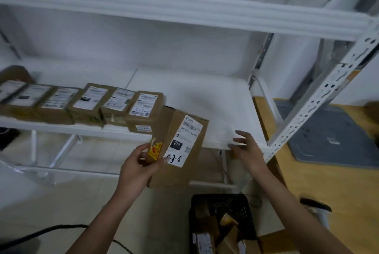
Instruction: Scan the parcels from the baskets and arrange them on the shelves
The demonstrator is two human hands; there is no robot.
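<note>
Left hand point(137, 164): grasping 1 cardboard parcel point(185, 158) at its lower left corner, thumb across the labelled face, fingers wrapped behind. Parcel tilted, top leaning away and to the right. White shipping label faces the camera, with a black box reading "010" and handwritten marks below it. An orange sticker point(154, 151) sits just above the thumb.

Right hand point(245, 148): released, fingers spread and relaxed, holding nothing. It is just right of the parcel and not touching it, over the front edge of the white shelf point(223, 108).

Up and left of the left hand: a row of parcels point(90, 102) along the same shelf, flat, labels up, packed side by side. The nearest one stands just beside the held parcel's top left edge; whether they touch I cannot tell.

Below the right hand, between the 2 forearms: a black basket point(220, 198) on the floor with more cardboard parcels inside.

Beyond the right hand: a perforated white upright point(320, 97), then a grey mat point(338, 136) on the wooden floor.

Below the left forearm: a black cable point(41, 231).
</note>
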